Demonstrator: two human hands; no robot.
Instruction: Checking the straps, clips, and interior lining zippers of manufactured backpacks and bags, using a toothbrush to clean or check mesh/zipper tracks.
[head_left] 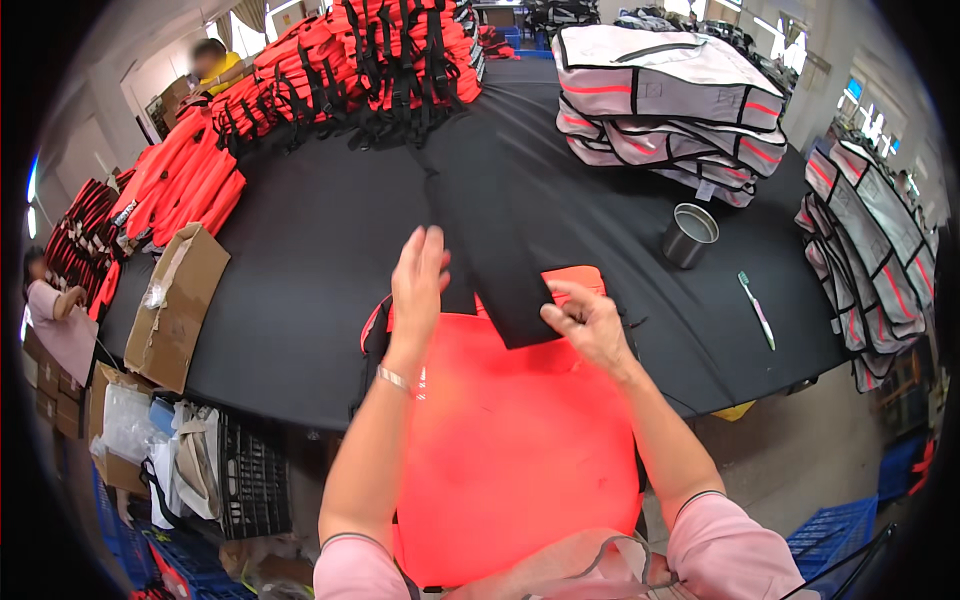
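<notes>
My left hand [418, 285] is held up over the far left edge of a bright red fabric bag or panel [520, 430], its fingers stretched out and nothing in them. A wide black fabric strip [505, 270] runs from the table onto the red piece, its square end lying over the far edge. My right hand [590, 328] is at the right side of that end, thumb and fingers bent in and closed at the strip's edge. Part of that grip is hidden. The red piece reaches from the table toward my lap, with black trim showing at its sides.
Red bags with black straps [400, 60] are heaped at the back left. White-grey bags [670, 90] are stacked at the back right, near a metal cup [690, 236] and a toothbrush [757, 312]. A cardboard box [178, 305] stands left; a black crate [252, 480] sits below.
</notes>
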